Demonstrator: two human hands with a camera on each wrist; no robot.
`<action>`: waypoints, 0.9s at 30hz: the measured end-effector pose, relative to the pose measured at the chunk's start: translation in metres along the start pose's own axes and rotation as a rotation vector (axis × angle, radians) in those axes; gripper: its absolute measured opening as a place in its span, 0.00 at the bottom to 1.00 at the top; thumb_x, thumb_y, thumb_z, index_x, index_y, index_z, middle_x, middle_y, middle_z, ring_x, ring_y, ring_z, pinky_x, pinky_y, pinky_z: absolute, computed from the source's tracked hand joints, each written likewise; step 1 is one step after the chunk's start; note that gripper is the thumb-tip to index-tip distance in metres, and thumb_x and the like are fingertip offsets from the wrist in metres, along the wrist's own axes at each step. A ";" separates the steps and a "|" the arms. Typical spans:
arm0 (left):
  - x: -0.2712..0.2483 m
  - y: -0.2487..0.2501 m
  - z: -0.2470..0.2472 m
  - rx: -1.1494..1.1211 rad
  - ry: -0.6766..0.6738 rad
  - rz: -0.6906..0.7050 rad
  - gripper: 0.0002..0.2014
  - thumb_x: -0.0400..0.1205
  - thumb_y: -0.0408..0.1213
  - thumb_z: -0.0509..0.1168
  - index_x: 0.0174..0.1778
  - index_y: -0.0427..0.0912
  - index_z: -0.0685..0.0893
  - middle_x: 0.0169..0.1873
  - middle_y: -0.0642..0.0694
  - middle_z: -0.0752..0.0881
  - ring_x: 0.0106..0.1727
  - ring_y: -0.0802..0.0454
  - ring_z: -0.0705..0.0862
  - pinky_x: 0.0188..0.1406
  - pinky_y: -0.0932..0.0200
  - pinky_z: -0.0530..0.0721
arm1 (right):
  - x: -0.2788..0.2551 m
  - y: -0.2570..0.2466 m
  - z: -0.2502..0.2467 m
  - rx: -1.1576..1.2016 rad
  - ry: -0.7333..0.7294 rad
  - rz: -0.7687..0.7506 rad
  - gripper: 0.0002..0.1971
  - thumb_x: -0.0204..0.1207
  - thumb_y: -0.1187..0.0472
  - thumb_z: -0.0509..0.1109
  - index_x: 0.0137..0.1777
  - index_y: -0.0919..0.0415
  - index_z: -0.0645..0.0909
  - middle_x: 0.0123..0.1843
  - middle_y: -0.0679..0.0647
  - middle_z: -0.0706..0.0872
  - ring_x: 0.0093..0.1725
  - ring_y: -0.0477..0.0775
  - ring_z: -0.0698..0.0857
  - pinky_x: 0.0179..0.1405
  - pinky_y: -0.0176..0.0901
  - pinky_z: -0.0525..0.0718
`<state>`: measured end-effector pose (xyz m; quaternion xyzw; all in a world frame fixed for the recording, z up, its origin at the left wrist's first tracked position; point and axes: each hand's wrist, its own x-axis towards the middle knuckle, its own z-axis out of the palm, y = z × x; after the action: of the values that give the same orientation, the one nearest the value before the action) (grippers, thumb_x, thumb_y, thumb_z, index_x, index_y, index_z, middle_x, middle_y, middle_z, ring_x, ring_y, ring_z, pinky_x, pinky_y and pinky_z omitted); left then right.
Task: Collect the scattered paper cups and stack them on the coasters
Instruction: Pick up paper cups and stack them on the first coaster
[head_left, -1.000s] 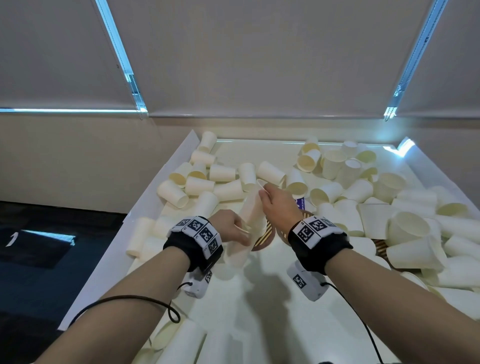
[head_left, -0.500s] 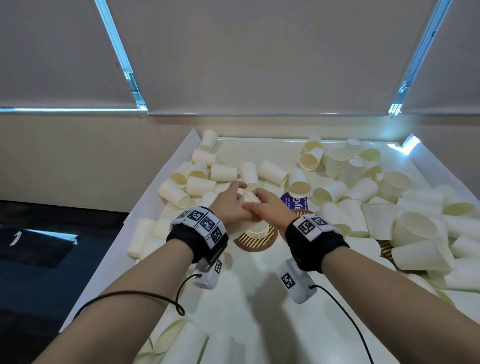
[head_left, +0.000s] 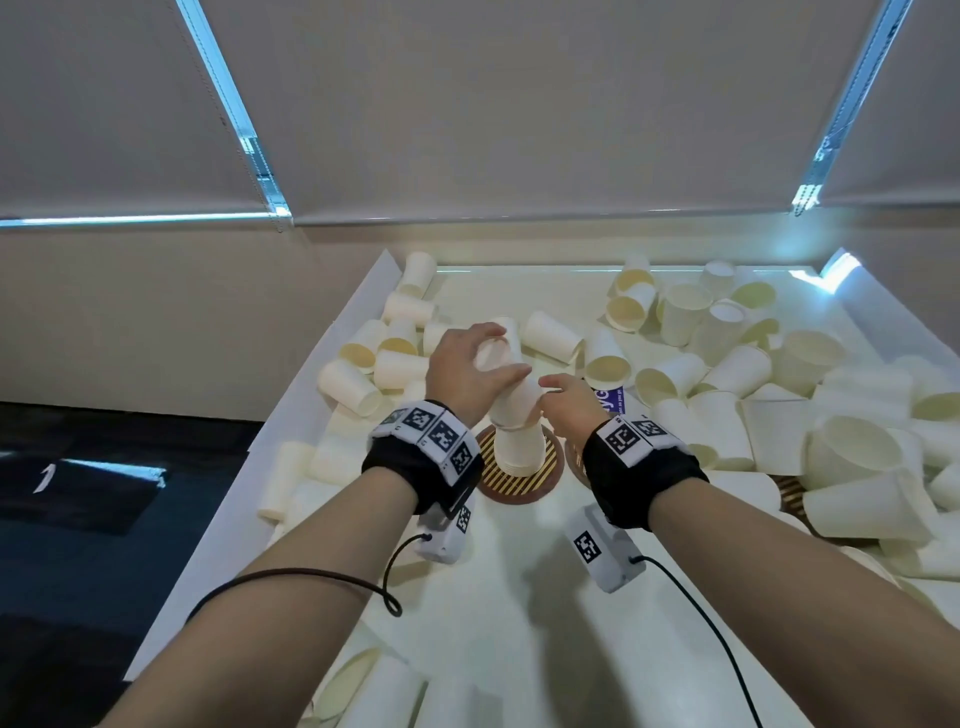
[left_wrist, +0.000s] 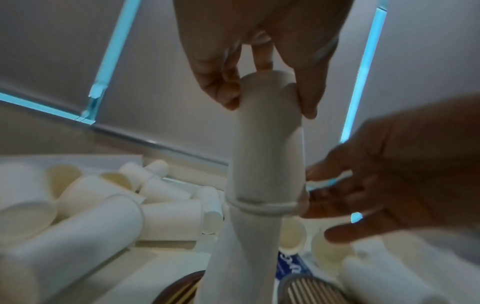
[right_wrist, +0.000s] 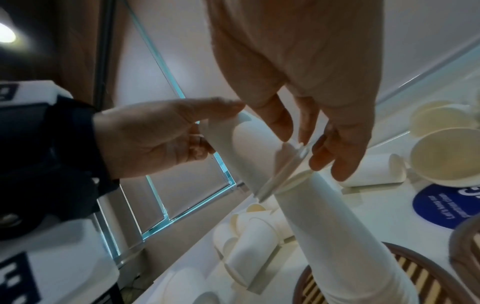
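A stack of upturned white paper cups (head_left: 519, 449) stands on a brown striped coaster (head_left: 519, 488) in the head view. Another upturned paper cup (head_left: 519, 397) sits tilted over the stack's top. My left hand (head_left: 506, 348) grips this cup's closed end from above, which the left wrist view shows with the left hand (left_wrist: 270, 98) on the cup (left_wrist: 267, 154). My right hand (head_left: 548, 389) pinches its lower rim from the right; the right wrist view has the right hand (right_wrist: 298, 144) at the rim of the cup (right_wrist: 246, 152) above the stack (right_wrist: 337, 236).
Several loose cups (head_left: 727, 364) lie scattered over the back, left and right of the white table (head_left: 519, 571). A blue round coaster (head_left: 615, 402) and a second striped coaster (head_left: 574, 460) lie just right of the stack. More cups lie at the near edge (head_left: 384, 691).
A second ago both hands held tilted cups beside the coaster; half a second ago they were low over the stack. Now both hands are higher, holding a tilted cup on the stack's top.
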<state>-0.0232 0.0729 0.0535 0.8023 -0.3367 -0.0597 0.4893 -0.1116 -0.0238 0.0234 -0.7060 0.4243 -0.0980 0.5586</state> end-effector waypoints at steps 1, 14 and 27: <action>0.000 0.000 0.005 0.018 -0.024 0.024 0.25 0.69 0.43 0.77 0.62 0.50 0.83 0.60 0.48 0.79 0.64 0.53 0.76 0.65 0.60 0.73 | 0.000 0.001 -0.002 -0.039 0.008 -0.013 0.23 0.77 0.68 0.60 0.74 0.61 0.71 0.73 0.61 0.76 0.70 0.61 0.76 0.70 0.55 0.76; -0.010 -0.032 0.022 0.315 -0.399 -0.041 0.21 0.78 0.30 0.66 0.69 0.41 0.78 0.69 0.45 0.77 0.63 0.46 0.80 0.62 0.62 0.76 | -0.006 0.011 -0.006 -0.256 -0.217 0.056 0.26 0.80 0.64 0.63 0.78 0.65 0.65 0.76 0.62 0.73 0.74 0.60 0.73 0.73 0.47 0.71; -0.082 -0.108 -0.024 1.235 -1.191 -0.421 0.49 0.49 0.57 0.81 0.67 0.52 0.70 0.61 0.49 0.82 0.58 0.43 0.83 0.59 0.45 0.83 | -0.030 0.027 0.009 -0.326 -0.281 0.103 0.26 0.80 0.59 0.64 0.77 0.63 0.64 0.73 0.60 0.74 0.70 0.60 0.76 0.56 0.43 0.74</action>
<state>-0.0239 0.1714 -0.0424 0.8044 -0.3533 -0.3640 -0.3093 -0.1383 0.0034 0.0068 -0.7709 0.3882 0.0999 0.4950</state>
